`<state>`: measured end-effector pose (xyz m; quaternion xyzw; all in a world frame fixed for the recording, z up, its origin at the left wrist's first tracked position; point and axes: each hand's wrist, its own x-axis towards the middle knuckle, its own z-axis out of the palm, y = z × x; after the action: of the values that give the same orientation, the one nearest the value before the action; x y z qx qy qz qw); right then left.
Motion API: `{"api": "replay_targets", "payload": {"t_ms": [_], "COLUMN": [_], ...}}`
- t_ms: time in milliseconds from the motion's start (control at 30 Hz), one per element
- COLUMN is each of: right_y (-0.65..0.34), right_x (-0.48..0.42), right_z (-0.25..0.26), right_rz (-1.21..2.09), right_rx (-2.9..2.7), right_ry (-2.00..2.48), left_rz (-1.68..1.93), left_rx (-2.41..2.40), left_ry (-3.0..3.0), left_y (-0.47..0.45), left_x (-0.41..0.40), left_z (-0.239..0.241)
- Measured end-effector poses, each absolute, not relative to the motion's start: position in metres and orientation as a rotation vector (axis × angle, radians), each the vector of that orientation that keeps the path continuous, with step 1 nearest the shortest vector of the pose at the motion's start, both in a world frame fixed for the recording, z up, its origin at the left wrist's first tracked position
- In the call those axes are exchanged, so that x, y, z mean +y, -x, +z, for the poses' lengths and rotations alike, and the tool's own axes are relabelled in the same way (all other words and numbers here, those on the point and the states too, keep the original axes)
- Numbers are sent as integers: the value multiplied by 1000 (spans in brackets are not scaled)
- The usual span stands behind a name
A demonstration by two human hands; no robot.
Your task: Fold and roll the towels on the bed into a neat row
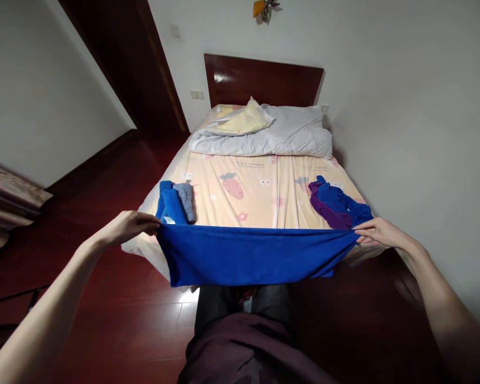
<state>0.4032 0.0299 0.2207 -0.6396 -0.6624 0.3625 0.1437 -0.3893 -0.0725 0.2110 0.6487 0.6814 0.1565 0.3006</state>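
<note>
A blue towel [252,256] is stretched wide in the air in front of the bed's near edge, its top edge taut and its lower part hanging. My left hand [138,223] pinches its upper left corner. At the other end, my right hand [374,232] pinches the upper right corner. Just beyond my left hand, rolled blue towels [173,205] and a rolled grey towel [184,200] lie together on the bed. Past my right hand is a loose heap with a crumpled blue cloth [338,198] and a purple cloth [330,212].
The bed [260,205] has a patterned cream sheet and a dark wooden headboard [264,80]. A grey quilt [296,130] and a yellow pillow [246,120] lie at its head. A wall [424,133] runs along the right; curtains [8,202] hang at left above the red floor [104,298].
</note>
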Motion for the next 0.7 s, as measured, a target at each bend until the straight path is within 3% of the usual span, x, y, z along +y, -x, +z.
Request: {"api": "replay_targets", "payload": {"t_ms": [133, 333, 567, 700], "right_y": [-396, -367, -328, -312], "right_x": [70, 158, 233, 242], "right_z": [216, 195, 186, 172], "right_rz": [1262, 1019, 343, 226], "right_rx": [-1771, -1668, -1666, -1651], "right_ry": [1884, 1857, 1707, 1548], "left_rz": [421, 600, 1378, 1775], "left_rx": [1772, 1878, 2074, 2115], "left_ry": [-1723, -1614, -1589, -1692], "left_y": [386, 369, 367, 370], "left_x": [-34, 47, 127, 135], "left_z": [203, 191, 185, 175]}}
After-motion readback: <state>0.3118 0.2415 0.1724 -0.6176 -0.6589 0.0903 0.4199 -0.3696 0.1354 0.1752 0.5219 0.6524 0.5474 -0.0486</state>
